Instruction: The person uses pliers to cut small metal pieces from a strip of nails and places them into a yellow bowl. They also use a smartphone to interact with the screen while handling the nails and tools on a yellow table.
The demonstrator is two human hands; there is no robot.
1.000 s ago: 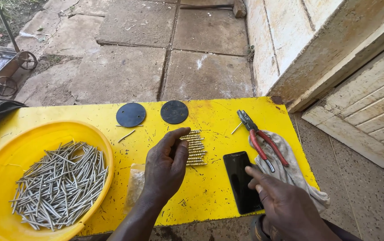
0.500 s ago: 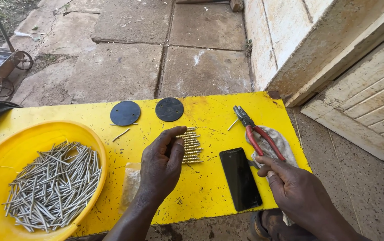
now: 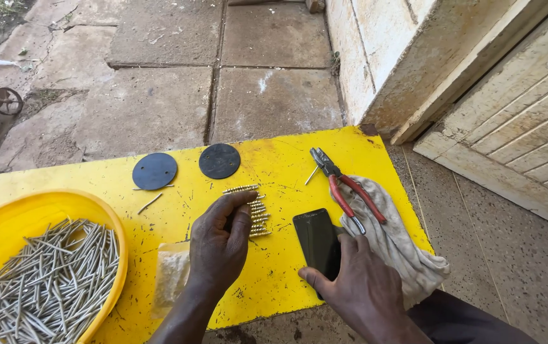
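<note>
A row of small brass-coloured screws (image 3: 250,210) is laid side by side on the scratched yellow table (image 3: 287,172). Each screw is pointed left to right, and the row is run away from the person, toward the far edge. The left hand (image 3: 220,245) is rested on the table just to the left of the row. Its fingers (image 3: 239,220) are curled, and their tips are touching the near screws. Nothing is lifted yet, so the hand is closed only loosely.

The right hand (image 3: 363,286) is laid on the near end of a flat black phone (image 3: 317,242), with the thumb pressed at the phone's bottom edge. The fingers are bent over it, not spread. The phone is set just to the right of the screws, so the left hand is the nearer one to the row.

Red-handled pliers (image 3: 347,191) are lying on a grey rag (image 3: 395,242), farther right.
</note>
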